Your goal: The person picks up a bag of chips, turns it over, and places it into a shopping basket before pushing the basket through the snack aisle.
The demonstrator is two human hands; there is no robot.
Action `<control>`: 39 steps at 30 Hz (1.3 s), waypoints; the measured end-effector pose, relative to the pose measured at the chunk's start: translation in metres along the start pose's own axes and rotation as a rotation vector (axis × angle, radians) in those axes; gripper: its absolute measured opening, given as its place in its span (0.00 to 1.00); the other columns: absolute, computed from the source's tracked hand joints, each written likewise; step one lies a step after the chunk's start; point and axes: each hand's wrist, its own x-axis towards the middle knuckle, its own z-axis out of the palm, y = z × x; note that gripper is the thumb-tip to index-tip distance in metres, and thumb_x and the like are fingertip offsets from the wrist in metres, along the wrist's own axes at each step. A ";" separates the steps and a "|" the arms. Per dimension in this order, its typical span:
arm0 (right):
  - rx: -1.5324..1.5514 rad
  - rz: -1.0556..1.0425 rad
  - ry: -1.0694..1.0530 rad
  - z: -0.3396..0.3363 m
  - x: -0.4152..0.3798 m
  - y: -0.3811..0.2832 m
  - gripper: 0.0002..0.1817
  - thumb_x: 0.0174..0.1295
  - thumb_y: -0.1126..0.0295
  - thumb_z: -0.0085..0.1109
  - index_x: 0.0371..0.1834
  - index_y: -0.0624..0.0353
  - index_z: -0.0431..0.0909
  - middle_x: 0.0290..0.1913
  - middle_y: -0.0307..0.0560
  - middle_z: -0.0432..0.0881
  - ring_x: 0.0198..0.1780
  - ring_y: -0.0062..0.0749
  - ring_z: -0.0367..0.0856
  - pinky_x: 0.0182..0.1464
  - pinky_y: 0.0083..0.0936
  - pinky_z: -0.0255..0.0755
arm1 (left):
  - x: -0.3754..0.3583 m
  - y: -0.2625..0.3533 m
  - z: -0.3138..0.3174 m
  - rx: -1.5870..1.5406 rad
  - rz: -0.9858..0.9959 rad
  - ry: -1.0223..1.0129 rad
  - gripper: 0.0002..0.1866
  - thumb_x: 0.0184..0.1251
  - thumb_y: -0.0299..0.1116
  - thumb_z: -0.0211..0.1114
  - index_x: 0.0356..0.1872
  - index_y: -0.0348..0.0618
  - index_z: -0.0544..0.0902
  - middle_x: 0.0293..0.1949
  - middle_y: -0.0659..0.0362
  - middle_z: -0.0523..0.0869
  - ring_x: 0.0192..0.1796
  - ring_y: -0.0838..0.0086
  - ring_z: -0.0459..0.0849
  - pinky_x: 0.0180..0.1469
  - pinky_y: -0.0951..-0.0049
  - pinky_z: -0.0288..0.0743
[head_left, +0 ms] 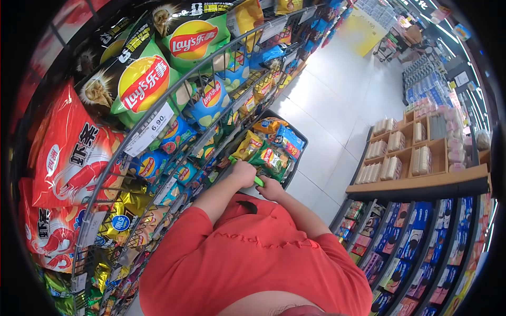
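My left hand [244, 174] is closed around the green handle [259, 181] of a dark shopping cart [301, 138]. On the same bar, my right hand [271, 188] is wrapped close beside it. Snack bags fill the cart just beyond my hands: a yellow bag [247, 146], a green Lay's chip bag [271, 157], an orange bag [270, 125] and a blue bag [287, 141]. My fingers are partly hidden behind the backs of my hands.
Along my left runs a wire snack rack [182, 79] with Lay's bags [145, 79] and red shrimp-snack bags [74, 152]. A wooden display [400, 150] and packed biscuit shelves [411, 247] stand at right. White floor tiles [324, 105] lie ahead; a yellow panel [363, 31] is farther off.
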 end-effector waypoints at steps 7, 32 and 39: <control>-0.119 -0.109 0.035 0.032 -0.012 0.010 0.18 0.61 0.62 0.63 0.53 0.55 0.76 0.37 0.58 0.86 0.42 0.54 0.86 0.46 0.46 0.78 | -0.033 0.009 0.007 0.042 -0.050 -0.008 0.12 0.54 0.42 0.66 0.32 0.48 0.91 0.36 0.54 0.91 0.45 0.59 0.89 0.51 0.57 0.75; 0.081 -0.251 0.121 0.165 -0.122 -0.045 0.21 0.61 0.59 0.65 0.56 0.55 0.78 0.35 0.56 0.87 0.39 0.51 0.88 0.44 0.44 0.79 | -0.203 0.034 0.076 -0.005 -0.140 0.003 0.12 0.52 0.43 0.68 0.34 0.50 0.90 0.39 0.55 0.90 0.49 0.58 0.87 0.55 0.56 0.74; 0.050 -0.147 0.204 0.199 -0.158 -0.076 0.20 0.57 0.62 0.67 0.52 0.57 0.83 0.40 0.55 0.87 0.43 0.50 0.88 0.47 0.41 0.79 | -0.258 0.027 0.099 -0.097 0.007 0.108 0.15 0.53 0.44 0.68 0.38 0.48 0.88 0.41 0.53 0.88 0.49 0.57 0.86 0.55 0.55 0.74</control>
